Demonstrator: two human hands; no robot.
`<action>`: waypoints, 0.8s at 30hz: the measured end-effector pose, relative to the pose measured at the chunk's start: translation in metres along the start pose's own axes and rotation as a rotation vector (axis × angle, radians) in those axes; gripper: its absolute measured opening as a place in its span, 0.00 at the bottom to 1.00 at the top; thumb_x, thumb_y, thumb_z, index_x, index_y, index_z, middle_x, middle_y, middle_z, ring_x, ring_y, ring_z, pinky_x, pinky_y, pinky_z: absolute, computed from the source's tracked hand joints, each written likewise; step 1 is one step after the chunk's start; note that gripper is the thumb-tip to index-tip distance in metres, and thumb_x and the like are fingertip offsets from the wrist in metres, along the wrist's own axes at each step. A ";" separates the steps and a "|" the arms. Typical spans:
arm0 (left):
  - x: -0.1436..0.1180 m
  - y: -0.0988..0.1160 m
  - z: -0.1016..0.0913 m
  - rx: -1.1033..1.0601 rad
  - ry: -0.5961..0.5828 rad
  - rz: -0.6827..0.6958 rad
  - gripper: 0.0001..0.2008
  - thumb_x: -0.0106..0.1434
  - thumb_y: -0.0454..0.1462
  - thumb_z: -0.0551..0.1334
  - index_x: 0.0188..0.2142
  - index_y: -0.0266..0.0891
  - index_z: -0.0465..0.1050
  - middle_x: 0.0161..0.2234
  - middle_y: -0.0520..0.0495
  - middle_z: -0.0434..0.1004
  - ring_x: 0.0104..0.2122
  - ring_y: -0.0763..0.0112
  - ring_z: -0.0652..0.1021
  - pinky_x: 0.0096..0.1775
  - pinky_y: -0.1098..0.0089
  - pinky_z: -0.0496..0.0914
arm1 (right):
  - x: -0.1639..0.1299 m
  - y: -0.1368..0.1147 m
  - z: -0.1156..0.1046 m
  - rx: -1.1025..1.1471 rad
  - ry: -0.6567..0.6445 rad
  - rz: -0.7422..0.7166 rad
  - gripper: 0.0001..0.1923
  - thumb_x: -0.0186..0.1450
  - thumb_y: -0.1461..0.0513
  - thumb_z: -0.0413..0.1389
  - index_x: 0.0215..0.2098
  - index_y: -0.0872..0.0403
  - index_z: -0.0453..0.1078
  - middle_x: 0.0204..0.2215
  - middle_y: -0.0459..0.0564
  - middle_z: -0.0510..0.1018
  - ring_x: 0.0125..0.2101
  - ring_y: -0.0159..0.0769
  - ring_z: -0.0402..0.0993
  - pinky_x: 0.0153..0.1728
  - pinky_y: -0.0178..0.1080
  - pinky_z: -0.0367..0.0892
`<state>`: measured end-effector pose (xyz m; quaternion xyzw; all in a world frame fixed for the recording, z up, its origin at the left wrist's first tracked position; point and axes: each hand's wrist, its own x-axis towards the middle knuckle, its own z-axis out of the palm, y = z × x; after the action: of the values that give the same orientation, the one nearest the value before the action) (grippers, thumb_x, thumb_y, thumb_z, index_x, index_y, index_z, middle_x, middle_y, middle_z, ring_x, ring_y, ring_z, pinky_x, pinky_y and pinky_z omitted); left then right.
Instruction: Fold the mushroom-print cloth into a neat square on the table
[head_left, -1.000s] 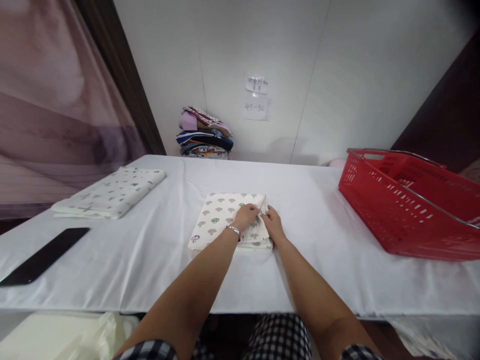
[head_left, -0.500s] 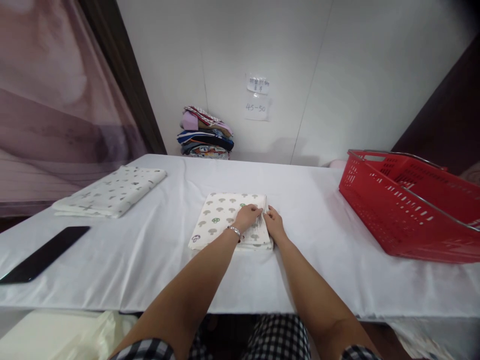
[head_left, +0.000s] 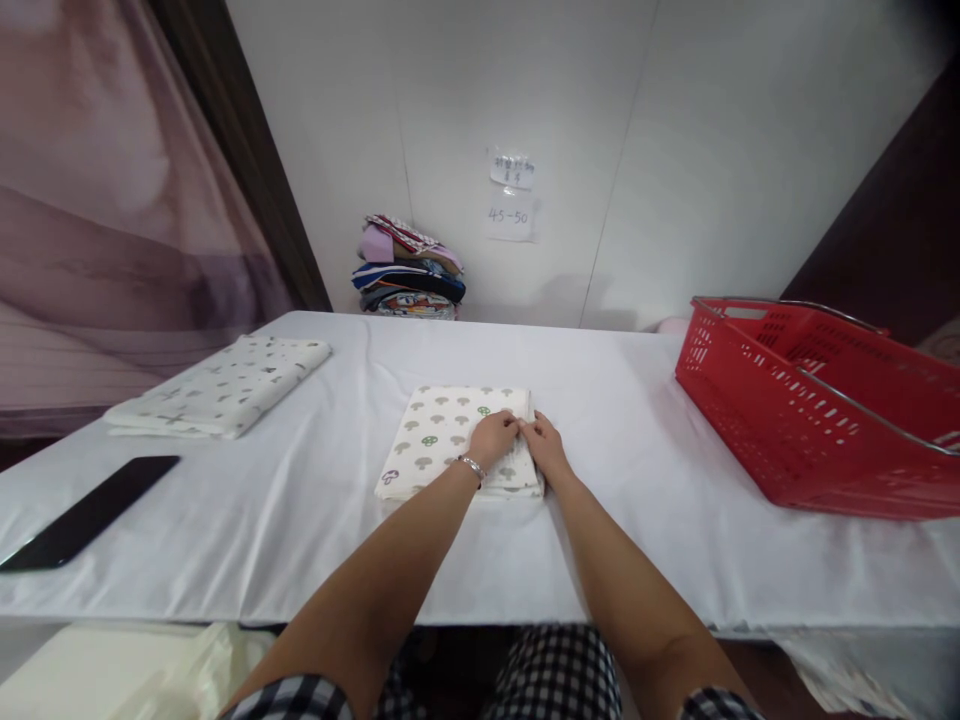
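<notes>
A folded white cloth with grey, green and purple mushroom prints lies flat on the white-covered table. My left hand rests over its right part, thumb and fingers pinching the fabric near the right edge. Against that same edge, my right hand has its fingers closed on the cloth, its fingertips meeting those of the left. The exact bit of fabric between the fingers is mostly hidden. A silver bracelet circles my left wrist.
Another folded printed cloth lies at the table's left, above a dark flat phone-like slab. A red plastic basket with metal handles stands at the right. Folded fabrics are stacked behind the far edge, by a wall with paper signs.
My right hand has moved slightly left and its fingertips now meet the left hand's at the cloth's edge. The cloth stays in place.
</notes>
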<state>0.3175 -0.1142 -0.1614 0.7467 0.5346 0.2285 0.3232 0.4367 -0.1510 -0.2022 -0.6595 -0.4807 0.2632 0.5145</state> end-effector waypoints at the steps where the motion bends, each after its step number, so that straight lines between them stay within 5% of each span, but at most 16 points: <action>1: 0.000 0.000 0.000 0.002 -0.005 0.000 0.08 0.58 0.37 0.56 0.31 0.41 0.75 0.33 0.49 0.78 0.34 0.70 0.74 0.36 0.72 0.65 | 0.000 0.000 0.000 -0.006 -0.006 -0.013 0.15 0.57 0.54 0.53 0.18 0.53 0.65 0.53 0.54 0.69 0.59 0.42 0.54 0.57 0.41 0.50; 7: 0.004 0.001 -0.011 -0.027 -0.071 0.029 0.10 0.59 0.36 0.55 0.32 0.39 0.76 0.31 0.49 0.78 0.31 0.72 0.75 0.36 0.73 0.67 | -0.001 0.001 0.000 -0.032 -0.022 -0.019 0.11 0.56 0.60 0.53 0.17 0.53 0.63 0.56 0.54 0.65 0.57 0.41 0.58 0.56 0.42 0.51; 13: 0.008 -0.030 -0.039 0.355 0.248 0.170 0.14 0.62 0.39 0.54 0.45 0.41 0.71 0.51 0.44 0.71 0.53 0.62 0.67 0.54 0.63 0.58 | -0.003 0.000 -0.003 -0.070 0.054 -0.087 0.09 0.57 0.61 0.50 0.19 0.53 0.64 0.58 0.52 0.63 0.58 0.39 0.56 0.57 0.41 0.51; 18: 0.005 -0.055 -0.043 0.550 0.209 0.185 0.19 0.65 0.43 0.50 0.52 0.39 0.65 0.58 0.41 0.61 0.58 0.58 0.59 0.58 0.57 0.51 | -0.002 0.003 -0.005 -0.182 0.038 -0.019 0.09 0.55 0.63 0.50 0.17 0.52 0.63 0.55 0.52 0.67 0.58 0.41 0.55 0.58 0.43 0.49; 24: 0.006 -0.048 -0.043 0.550 0.157 0.144 0.20 0.65 0.44 0.49 0.53 0.39 0.64 0.60 0.40 0.59 0.59 0.57 0.58 0.58 0.54 0.50 | -0.001 0.004 -0.004 -0.201 0.022 0.004 0.11 0.55 0.63 0.50 0.16 0.53 0.61 0.55 0.55 0.67 0.58 0.43 0.56 0.58 0.43 0.48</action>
<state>0.2582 -0.0873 -0.1668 0.8223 0.5455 0.1545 0.0492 0.4411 -0.1537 -0.2048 -0.7114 -0.4977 0.2075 0.4506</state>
